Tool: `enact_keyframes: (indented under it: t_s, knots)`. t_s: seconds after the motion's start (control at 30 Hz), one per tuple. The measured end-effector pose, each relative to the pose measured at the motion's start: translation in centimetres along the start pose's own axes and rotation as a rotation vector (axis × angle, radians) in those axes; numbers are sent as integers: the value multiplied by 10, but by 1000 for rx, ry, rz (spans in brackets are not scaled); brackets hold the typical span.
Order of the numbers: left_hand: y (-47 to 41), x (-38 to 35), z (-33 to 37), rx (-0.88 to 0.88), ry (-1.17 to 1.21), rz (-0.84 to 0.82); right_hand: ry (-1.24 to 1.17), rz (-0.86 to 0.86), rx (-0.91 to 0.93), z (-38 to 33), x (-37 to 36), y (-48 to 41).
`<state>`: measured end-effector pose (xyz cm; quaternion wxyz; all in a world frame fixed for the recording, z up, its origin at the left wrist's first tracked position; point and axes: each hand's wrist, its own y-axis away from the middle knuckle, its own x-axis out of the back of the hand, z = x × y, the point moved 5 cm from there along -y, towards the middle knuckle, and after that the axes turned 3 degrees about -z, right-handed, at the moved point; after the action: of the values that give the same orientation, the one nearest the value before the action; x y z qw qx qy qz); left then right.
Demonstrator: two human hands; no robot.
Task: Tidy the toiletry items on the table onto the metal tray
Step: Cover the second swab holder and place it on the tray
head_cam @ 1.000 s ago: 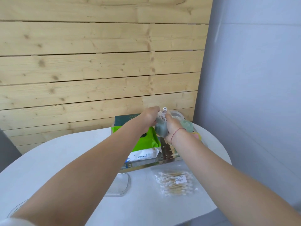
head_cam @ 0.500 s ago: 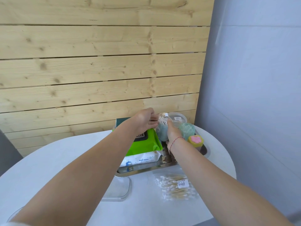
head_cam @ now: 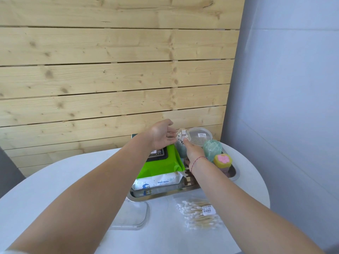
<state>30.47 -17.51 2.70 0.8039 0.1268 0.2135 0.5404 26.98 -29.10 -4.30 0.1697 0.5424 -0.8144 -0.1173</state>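
Swab tub (head_cam: 182, 142): clasped by right hand (head_cam: 192, 153) fingers to stand upright on tray (head_cam: 235, 176); left hand (head_cam: 161, 137) spread alongside, seemingly steadying

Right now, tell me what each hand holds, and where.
The right hand grips the clear swab container by its side. The left hand is open beside it, holding nothing.

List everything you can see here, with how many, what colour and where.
metal tray: 1, silver, far table side
green wipes pack: 1, green, on tray
baby wipes pack: 1, white, under green pack
swab jar: 1, clear, on tray
round tub: 1, clear, tray back
bagged swabs: 1, white, on table
clear lid: 1, on table
left hand: open, beside jar
right hand: holding jar
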Motion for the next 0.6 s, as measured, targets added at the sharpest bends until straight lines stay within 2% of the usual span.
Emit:
enact_keyframes:
  t_s: [0.17,0.37,0.6]
  knots:
    - [-3,3,0,7,66,-5,-293,-123,-71,3,-6,1]
    - [-4,9,3,-4,50,-2,-372,-101,-120,0,-10,1]
    - [-9,12,6,-5,-45,30,-551,-181,-157,-1,-14,7]
